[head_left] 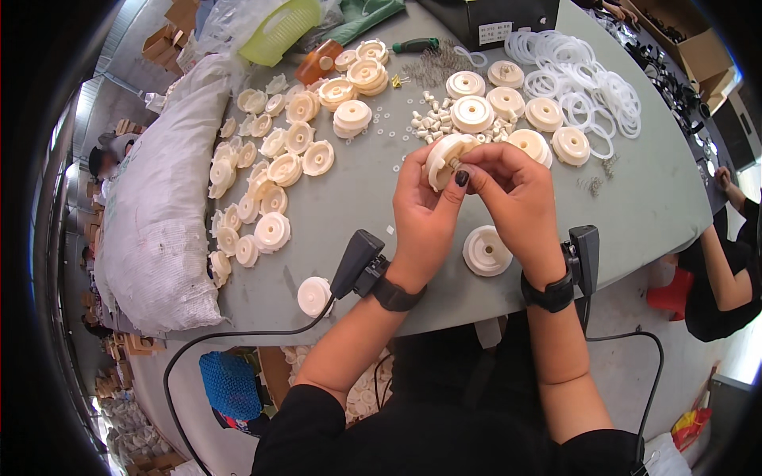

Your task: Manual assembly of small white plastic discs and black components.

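Note:
Above the middle of the grey-green table [349, 214], both hands meet at one cream plastic wheel-shaped part [446, 163]. My left hand [425, 206] grips its rim, thumb pressed toward the centre. With fingers closed, my right hand [516, 190] pinches at the middle of the part, where a small spring-like piece shows; the fingertips partly hide it. Just below the hands lies a round cream part [486, 251] with a hole in its centre. Another cream disc [315, 296] rests near the front edge, beside my left wrist.
Several cream wheels [272, 232] spread across the table's left. Small white plugs [432, 119], metal springs [444, 65] and translucent rings [619, 99] lie toward the back. A green-handled screwdriver [417, 45] is behind them. A white sack [163, 214] bounds the left side; another person's arm [726, 270] is at right.

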The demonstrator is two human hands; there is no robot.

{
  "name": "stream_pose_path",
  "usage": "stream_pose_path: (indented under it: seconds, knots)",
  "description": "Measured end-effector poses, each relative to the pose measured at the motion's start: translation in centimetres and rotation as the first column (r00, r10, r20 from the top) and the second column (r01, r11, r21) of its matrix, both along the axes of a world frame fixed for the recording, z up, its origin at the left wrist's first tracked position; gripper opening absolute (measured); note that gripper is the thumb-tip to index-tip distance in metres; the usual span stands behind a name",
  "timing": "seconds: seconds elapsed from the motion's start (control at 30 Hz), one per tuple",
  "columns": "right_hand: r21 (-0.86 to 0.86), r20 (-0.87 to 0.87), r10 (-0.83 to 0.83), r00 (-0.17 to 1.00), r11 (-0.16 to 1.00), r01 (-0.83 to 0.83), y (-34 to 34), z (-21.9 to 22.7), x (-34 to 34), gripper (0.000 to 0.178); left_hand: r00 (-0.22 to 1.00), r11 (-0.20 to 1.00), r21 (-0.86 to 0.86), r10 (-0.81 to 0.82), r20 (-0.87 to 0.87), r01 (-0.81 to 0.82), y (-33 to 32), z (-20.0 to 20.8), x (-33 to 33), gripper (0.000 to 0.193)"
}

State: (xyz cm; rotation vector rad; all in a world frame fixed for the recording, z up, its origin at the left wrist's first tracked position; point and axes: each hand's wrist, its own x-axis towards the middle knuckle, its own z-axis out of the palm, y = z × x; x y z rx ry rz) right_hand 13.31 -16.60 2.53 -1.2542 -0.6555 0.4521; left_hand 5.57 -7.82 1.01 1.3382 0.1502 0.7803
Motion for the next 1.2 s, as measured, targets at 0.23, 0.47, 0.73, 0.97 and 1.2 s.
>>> stream_pose_path:
  seconds: [0.23, 0.47, 0.73, 0.97, 1.2]
  knots:
    - [-0.034, 0.077, -0.065, 0.995, 0.997, 0.067, 0.2, -0.3, 0.0, 0.012, 1.000, 1.000, 0.025, 0.017, -0.015, -0.017, -0.1, -0.1, 0.2, 0.033]
    - [-0.038, 0.038, -0.038, 0.999, 0.999, 0.039, 0.0, -0.1, 0.8, 0.013, 1.000, 1.000, 0.031, 0.000, -0.001, 0.000, -0.2, 0.1, 0.9, 0.030]
    - [0.012, -0.188, 0.184, 0.965, 0.983, -0.185, -0.6, -0.1, 0.8, 0.016, 0.997, 0.994, -0.100, -0.055, -0.046, 0.050, 0.5, -0.1, 0.1, 0.038]
    - [0.057, -0.234, 0.203, 0.951, 0.979, -0.195, 0.0, -0.3, 0.1, 0.015, 0.999, 0.995, -0.092, -0.044, -0.030, 0.041, 1.0, -0.5, -0.7, 0.035]
    - [-0.006, -0.003, -0.019, 1.000, 1.000, 0.019, 0.0, -0.4, 0.6, 0.015, 0.996, 0.995, -0.074, -0.062, 0.066, 0.067, 0.6, -1.0, 0.6, 0.030]
